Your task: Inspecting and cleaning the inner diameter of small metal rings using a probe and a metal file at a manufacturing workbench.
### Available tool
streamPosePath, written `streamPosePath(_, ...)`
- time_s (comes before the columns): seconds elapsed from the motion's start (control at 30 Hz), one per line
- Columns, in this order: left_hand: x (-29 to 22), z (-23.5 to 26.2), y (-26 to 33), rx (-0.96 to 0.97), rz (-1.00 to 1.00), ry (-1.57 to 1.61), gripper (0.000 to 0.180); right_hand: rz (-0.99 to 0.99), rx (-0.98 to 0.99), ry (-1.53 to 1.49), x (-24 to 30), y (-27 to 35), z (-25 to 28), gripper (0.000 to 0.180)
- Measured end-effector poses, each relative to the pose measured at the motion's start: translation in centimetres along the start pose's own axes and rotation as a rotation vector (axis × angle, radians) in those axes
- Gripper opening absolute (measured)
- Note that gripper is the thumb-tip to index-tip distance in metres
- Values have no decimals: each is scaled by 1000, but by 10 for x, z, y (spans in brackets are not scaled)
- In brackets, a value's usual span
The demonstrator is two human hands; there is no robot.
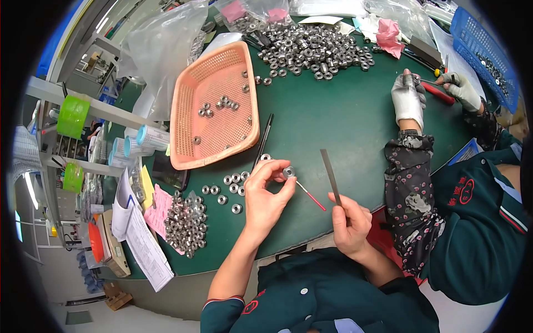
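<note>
Metal ring [288, 172] in L hand [266, 194]; file [331, 176] in R hand [350, 222]

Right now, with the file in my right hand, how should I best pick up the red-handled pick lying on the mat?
Probably by its red handle, pinched across its width from above. The pick lies flat on the green mat, slanting toward the right hand, and the handle end is the nearer, thicker part. Its thin metal tip sits under the left hand holding the ring, so avoid that end.

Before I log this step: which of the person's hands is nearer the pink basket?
Left. The left hand, pinching a small metal ring, sits just below the pink basket. The right hand, gripping a flat metal file, is farther right.
</note>
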State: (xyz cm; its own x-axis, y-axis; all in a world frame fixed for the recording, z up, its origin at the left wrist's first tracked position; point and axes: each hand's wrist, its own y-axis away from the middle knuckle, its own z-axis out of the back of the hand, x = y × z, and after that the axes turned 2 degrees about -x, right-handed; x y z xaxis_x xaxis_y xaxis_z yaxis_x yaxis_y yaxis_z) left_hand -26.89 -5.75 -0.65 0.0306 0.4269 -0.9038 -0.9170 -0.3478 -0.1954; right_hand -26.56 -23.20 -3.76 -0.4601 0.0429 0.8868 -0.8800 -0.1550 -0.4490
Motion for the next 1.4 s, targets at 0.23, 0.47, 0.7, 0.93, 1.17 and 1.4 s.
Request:
streamPosePath(0.23, 5, 1, 2, 24, 92, 112, 26, -1, 8, 53, 3, -1, -2, 17)
streamPosePath(0.47, 7, 2, 2, 56, 165, 245, 26, 34, -9, 80, 0, -2, -7, 17)
streamPosePath(0.7, 11, 12, 5, 80, 333, 537, 29, 38, 108, 325, 11, -13, -3, 7)
streamPosePath(0.93, 9, 26, 8, 54, 328, 702, 33, -1, 277, 539, 19, -15, -2, 17)
streamPosePath(1.17, 17, 34, 8, 76, 321, 763, 35, 52, 191, 646, 10, -13, 0, 12)
streamPosePath(1.4, 14, 36, 9, 109, 363, 880, 31, -24, 153, 330, 29, 1, 20, 14)
